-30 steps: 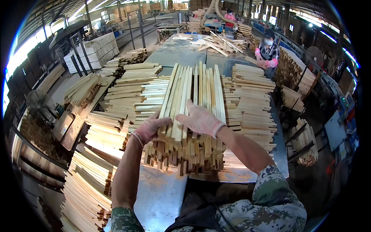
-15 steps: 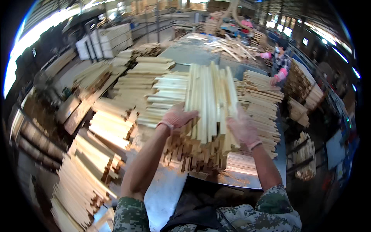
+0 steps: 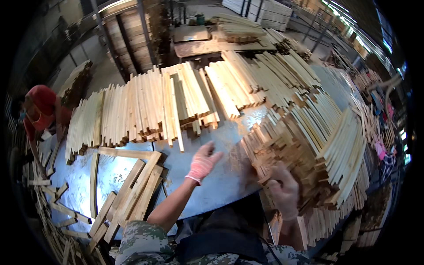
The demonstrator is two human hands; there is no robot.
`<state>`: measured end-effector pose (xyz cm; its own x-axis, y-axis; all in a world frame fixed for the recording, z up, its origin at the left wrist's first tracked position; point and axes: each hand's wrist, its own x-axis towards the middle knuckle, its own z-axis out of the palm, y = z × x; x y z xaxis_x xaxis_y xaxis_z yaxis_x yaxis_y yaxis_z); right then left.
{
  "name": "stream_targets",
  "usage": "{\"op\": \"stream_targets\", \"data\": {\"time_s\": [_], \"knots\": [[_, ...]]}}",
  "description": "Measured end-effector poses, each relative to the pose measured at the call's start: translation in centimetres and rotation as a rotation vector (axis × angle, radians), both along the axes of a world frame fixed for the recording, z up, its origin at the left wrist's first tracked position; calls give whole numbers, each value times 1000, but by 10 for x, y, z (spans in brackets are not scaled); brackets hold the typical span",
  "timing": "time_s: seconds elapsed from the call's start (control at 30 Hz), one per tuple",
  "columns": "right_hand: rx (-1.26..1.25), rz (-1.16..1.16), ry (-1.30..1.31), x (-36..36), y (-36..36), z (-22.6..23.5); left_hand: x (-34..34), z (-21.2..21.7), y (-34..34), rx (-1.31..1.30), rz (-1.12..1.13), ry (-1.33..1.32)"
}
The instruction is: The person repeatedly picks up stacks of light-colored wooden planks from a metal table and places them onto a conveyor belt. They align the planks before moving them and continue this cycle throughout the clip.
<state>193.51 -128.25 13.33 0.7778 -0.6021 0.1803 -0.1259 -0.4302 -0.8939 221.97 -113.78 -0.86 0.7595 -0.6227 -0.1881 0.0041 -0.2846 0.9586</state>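
Observation:
My left hand [image 3: 204, 162], in a pink-and-white knit glove, hangs over the metal tabletop [image 3: 194, 201] with its fingers apart and nothing in them. Just beyond its fingertips one wooden strip [image 3: 176, 115] juts out from a row of stacked strips. My right hand [image 3: 283, 190], gloved too, is smeared by motion beside the cut ends of a large pile of wooden strips [image 3: 287, 145]. Whether its fingers touch or grip a strip cannot be made out. A fanned bundle of pale strips [image 3: 342, 154] lies on top of that pile, at the right.
Along the table's far side runs a long row of strips [image 3: 119, 110]. Loose boards [image 3: 132, 194] lie crosswise at the left, with more scattered pieces [image 3: 62, 207] beyond. A person in red [image 3: 46, 110] bends over the far left end. Another worker [image 3: 388, 161] stands at the far right.
The view has swung left. Both hands have come off the bundle of pale strips they were flanking; the left is now over bare tabletop, the right by the pile's near ends.

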Motion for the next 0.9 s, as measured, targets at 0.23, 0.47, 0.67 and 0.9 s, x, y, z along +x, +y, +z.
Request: {"op": "stream_targets", "data": {"time_s": [0.23, 0.47, 0.67, 0.9], "knots": [[669, 403, 398, 106, 4, -139, 116, -18, 66, 690, 402, -339], [428, 515, 705, 158, -7, -217, 233, -25, -6, 1022, 358, -277], [762, 441, 790, 154, -19, -277, 283, -74, -42, 941, 456, -311], [1066, 361, 686, 187, -20, -285, 264, -98, 15, 379, 652, -102]]}}
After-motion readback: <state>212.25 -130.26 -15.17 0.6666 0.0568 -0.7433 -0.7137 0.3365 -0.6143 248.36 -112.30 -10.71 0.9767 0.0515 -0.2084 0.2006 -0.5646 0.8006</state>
